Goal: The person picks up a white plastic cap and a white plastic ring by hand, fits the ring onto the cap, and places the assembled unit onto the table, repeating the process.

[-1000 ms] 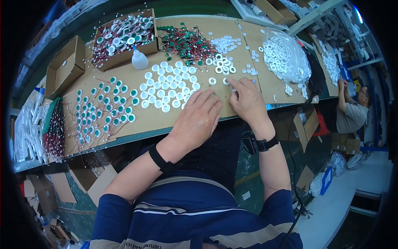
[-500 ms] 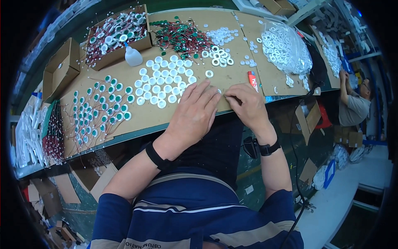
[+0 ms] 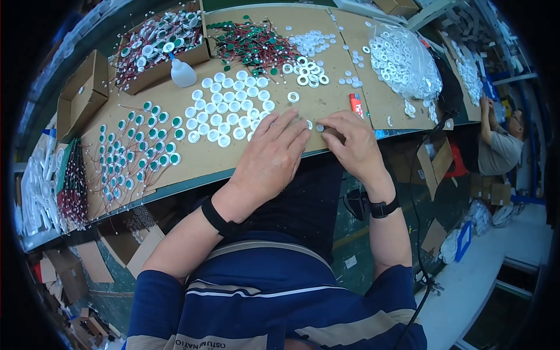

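My left hand [image 3: 271, 156] lies palm down at the table's near edge, fingers stretched out. By its fingertips is a white ring [image 3: 309, 124], partly covered. My right hand [image 3: 354, 143] is bent just right of it, with a small white disc [image 3: 319, 128] at the tips of thumb and forefinger. Left of my hands, many white round caps [image 3: 224, 108] lie in rows. Another white ring [image 3: 293, 97] lies alone beyond my left fingers, and more rings [image 3: 309, 73] are clustered farther back. Small translucent discs [image 3: 312, 44] are scattered behind those.
Green discs with red wires [image 3: 254, 46] are heaped at the back. Wired caps [image 3: 140, 143] spread at left, near a full carton [image 3: 201, 53] and a glue bottle [image 3: 183, 74]. A red lighter [image 3: 356, 105] and a bag of rings [image 3: 402, 64] lie right. Another person [image 3: 500, 146] works far right.
My right hand has shifted slightly right, away from the left, and its thumb and forefinger have parted somewhat, showing the small disc. My left hand stays nearly in place.
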The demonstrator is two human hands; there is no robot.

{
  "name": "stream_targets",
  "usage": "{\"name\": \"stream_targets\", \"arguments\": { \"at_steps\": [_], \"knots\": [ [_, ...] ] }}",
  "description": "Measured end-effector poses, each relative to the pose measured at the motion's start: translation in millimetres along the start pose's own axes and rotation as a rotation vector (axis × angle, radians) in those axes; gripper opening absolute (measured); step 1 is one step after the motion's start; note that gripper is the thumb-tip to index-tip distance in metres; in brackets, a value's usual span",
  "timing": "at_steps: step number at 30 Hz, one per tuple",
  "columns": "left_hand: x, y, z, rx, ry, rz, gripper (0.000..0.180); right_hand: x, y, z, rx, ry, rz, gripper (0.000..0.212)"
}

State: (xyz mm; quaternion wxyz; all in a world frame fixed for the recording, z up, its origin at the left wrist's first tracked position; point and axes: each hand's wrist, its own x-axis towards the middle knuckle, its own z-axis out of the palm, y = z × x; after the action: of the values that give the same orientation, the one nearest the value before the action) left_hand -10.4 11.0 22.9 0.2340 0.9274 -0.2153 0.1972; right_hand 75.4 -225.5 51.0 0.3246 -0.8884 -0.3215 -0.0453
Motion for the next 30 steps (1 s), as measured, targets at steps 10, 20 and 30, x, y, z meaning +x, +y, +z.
{"name": "stream_targets", "arguments": {
  "at_steps": [10,20,30],
  "knots": [
    [-1,0,-1,-0.066,0.076,-0.031,0.028,8,-4,-2,-0.087,-0.064,-0.022,0.022],
    [-1,-1,1,-0.038,0.070,-0.037,0.039,16,-12,12,-0.048,-0.021,-0.057,0.019],
    [-1,-1,2,-0.037,0.077,-0.032,0.036,14,-7,20,-0.028,0.004,-0.072,0.021]
  ]
}}
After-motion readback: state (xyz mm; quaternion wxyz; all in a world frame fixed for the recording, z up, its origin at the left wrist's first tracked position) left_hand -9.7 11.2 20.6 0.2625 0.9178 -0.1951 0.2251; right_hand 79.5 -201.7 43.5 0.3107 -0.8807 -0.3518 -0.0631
